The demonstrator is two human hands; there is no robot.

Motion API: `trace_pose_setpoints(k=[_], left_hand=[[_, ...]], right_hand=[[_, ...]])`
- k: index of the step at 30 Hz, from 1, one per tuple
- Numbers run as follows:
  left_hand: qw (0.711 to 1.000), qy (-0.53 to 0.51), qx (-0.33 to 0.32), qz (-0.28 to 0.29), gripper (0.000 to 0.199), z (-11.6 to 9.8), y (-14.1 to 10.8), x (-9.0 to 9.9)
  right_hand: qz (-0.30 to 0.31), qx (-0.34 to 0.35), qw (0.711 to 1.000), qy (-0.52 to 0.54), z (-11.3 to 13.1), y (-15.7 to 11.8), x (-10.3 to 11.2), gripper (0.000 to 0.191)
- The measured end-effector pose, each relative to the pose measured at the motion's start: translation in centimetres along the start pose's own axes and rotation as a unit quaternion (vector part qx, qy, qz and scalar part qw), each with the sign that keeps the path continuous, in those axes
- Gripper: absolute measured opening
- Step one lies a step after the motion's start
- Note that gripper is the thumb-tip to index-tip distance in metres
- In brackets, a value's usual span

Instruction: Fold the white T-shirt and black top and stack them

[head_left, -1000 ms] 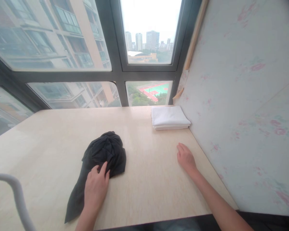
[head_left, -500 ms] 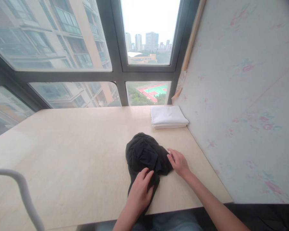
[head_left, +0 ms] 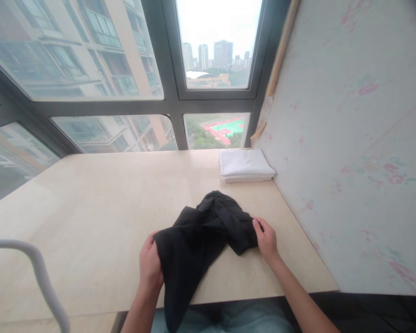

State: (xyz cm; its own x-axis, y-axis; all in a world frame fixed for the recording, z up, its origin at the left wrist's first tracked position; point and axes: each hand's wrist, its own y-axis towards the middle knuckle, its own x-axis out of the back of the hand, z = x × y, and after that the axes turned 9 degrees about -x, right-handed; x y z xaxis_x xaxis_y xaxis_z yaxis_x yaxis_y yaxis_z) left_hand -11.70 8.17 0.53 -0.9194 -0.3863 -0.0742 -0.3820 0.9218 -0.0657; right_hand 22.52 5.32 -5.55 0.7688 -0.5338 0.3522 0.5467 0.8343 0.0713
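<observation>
A crumpled black garment (head_left: 201,231) lies on the pale tabletop (head_left: 100,222), one dark flap of it hanging over the front edge. It looks like soft cloth; which kind of clothing it is I cannot tell. My left hand (head_left: 150,261) grips the left edge of the cloth, with some fingers hidden behind it. On the other side, my right hand (head_left: 265,237) pinches the garment's right end between thumb and fingers. The cloth is spread between both hands, and its middle stays bunched on the table.
A folded white cloth (head_left: 247,165) lies at the back right, near the flowered wall (head_left: 360,185). At the left, a curved grey tube (head_left: 38,268) rises over the table. Dark-framed windows (head_left: 173,106) stand along the back edge.
My left hand has moved left, drawing part of the black garment out with it. My right hand has closed on the garment's right end. The view has shifted slightly.
</observation>
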Motion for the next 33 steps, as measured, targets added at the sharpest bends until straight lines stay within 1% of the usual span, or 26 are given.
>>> trace_pose_setpoints(k=[1,3,6,9,12,14,15,16,19,20,21,22,23,25,27,28,29,30,31,32,33], left_hand=[[0.999,-0.017,0.011,-0.026,0.033,0.0,0.8,0.7],[0.998,-0.028,0.012,-0.052,0.033,0.2,2.0,1.7],[0.998,-0.028,0.002,-0.058,0.032,0.8,2.7,2.4],[0.997,-0.035,-0.009,-0.062,0.031,1.4,2.6,2.6],[0.995,-0.046,-0.021,-0.083,0.032,1.8,2.4,2.6],[0.992,-0.056,-0.031,-0.11,0.032,2.0,2.5,2.6],[0.989,-0.061,-0.038,-0.127,0.032,2.1,2.6,2.6],[0.986,-0.066,-0.044,-0.144,0.031,2.1,2.8,2.7],[0.981,-0.075,-0.054,-0.173,0.03,2.0,3.5,3.2],[0.98,-0.077,-0.055,-0.175,0.03,1.8,3.8,3.5],[0.98,-0.078,-0.057,-0.175,0.03,1.5,4.2,3.8],[0.98,-0.078,-0.06,-0.174,0.03,1.2,4.5,4.1],[0.98,-0.079,-0.065,-0.173,0.03,0.8,4.7,4.5],[0.981,-0.082,-0.073,-0.16,0.03,0.1,4.9,5.3],[0.984,-0.086,-0.075,-0.135,0.028,-0.2,4.6,6.1],[0.986,-0.088,-0.075,-0.118,0.026,-0.1,4.2,6.4],[0.988,-0.087,-0.078,-0.096,0.026,0.2,3.7,6.8],[0.991,-0.08,-0.086,-0.071,0.026,0.5,3.1,7.1],[0.992,-0.065,-0.099,-0.043,0.027,1.0,2.5,7.4],[0.993,-0.036,-0.116,-0.011,0.028,1.4,2.0,7.6],[0.991,0.004,-0.135,0.022,0.029,1.9,1.5,7.8]], right_hand=[[-0.01,-0.014,1.0,0.014,0.1,0.0,0.1,0.041],[-0.03,-0.039,0.998,0.042,0.1,-0.1,0.2,0.042],[-0.046,-0.067,0.993,0.084,0.0,0.0,0.2,0.043],[-0.049,-0.106,0.979,0.168,-0.4,0.3,0.2,0.043],[-0.056,-0.151,0.949,0.27,-1.2,0.9,0.9,0.042],[-0.047,-0.178,0.933,0.309,-1.7,1.3,1.8,0.042],[-0.04,-0.202,0.922,0.329,-1.9,1.6,2.4,0.041],[-0.037,-0.237,0.905,0.352,-2.0,1.8,3.0,0.039],[-0.042,-0.356,0.833,0.421,-1.9,2.1,4.5,0.029],[-0.045,-0.377,0.817,0.433,-1.7,2.2,4.9,0.027],[-0.043,-0.382,0.812,0.438,-1.5,2.1,5.2,0.027],[-0.036,-0.373,0.818,0.437,-1.3,2.0,5.3,0.027],[-0.026,-0.354,0.831,0.428,-1.1,1.9,5.4,0.028],[-0.004,-0.302,0.874,0.381,-0.9,1.7,5.2,0.032],[0.012,-0.239,0.933,0.269,-0.9,1.6,4.8,0.031],[0.019,-0.2,0.961,0.188,-0.9,1.5,4.5,0.03],[0.025,-0.152,0.983,0.102,-0.8,1.5,4.2,0.028],[0.031,-0.095,0.995,0.019,-0.7,1.4,3.9,0.028],[0.036,-0.035,0.997,-0.053,-0.5,1.3,3.6,0.029],[0.033,0.024,0.993,-0.108,-0.2,1.2,3.3,0.029],[0.016,0.077,0.986,-0.145,0.2,1.1,3.1,0.029]])
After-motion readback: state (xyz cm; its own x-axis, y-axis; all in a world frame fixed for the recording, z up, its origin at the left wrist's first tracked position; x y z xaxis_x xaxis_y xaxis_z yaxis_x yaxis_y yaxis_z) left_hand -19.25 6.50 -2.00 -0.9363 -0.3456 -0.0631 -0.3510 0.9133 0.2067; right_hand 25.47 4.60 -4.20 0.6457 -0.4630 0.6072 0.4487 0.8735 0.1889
